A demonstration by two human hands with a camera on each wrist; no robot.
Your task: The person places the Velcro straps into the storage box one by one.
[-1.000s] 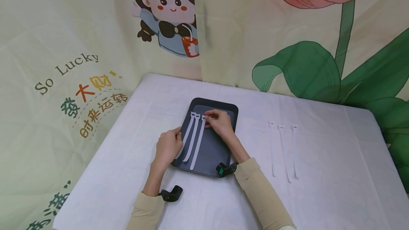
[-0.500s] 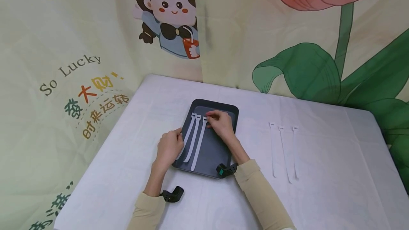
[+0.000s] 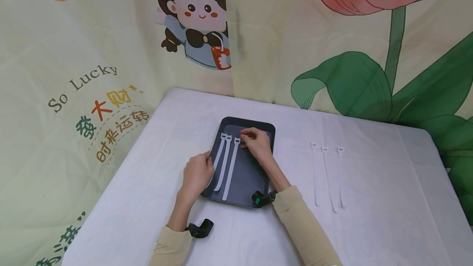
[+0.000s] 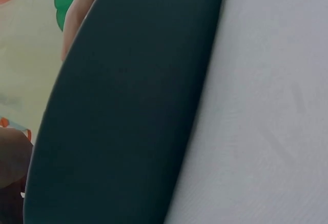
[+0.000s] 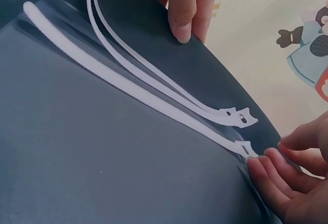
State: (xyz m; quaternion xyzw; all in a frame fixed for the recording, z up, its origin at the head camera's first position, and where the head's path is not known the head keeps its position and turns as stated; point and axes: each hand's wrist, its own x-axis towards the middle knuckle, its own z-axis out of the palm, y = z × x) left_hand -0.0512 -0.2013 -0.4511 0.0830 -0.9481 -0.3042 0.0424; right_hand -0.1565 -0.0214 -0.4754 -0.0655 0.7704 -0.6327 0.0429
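Note:
Three white hook-and-loop cable ties lie side by side in a dark grey tray point(image 3: 247, 180) in the head view. Their slotted heads point to the far end. My left hand point(image 3: 198, 171) grips the tray's left rim, its thumb over the edge in the right wrist view. My right hand point(image 3: 257, 145) reaches over the tray. Its thumb and index fingertips pinch the head corner of the rightmost cable tie point(image 5: 128, 88), covering that corner. The other two cable ties point(image 5: 164, 88) lie closer to the left wall, partly overlapping. Mostly the tray's outer wall point(image 4: 118, 101) fills the left wrist view.
Three more white cable ties point(image 3: 315, 175) lie spaced apart on the white tablecloth point(image 3: 388, 200), right of the tray. Behind the table hangs a printed cloth point(image 3: 266, 52) with a cartoon figure and a large flower. Each wrist wears a black camera point(image 3: 201, 229).
The head view has shifted slightly, carrying everything a little downward. The right fingertips sit slightly farther right on the cable tie's head, so more of it shows. The left hand keeps its grip.

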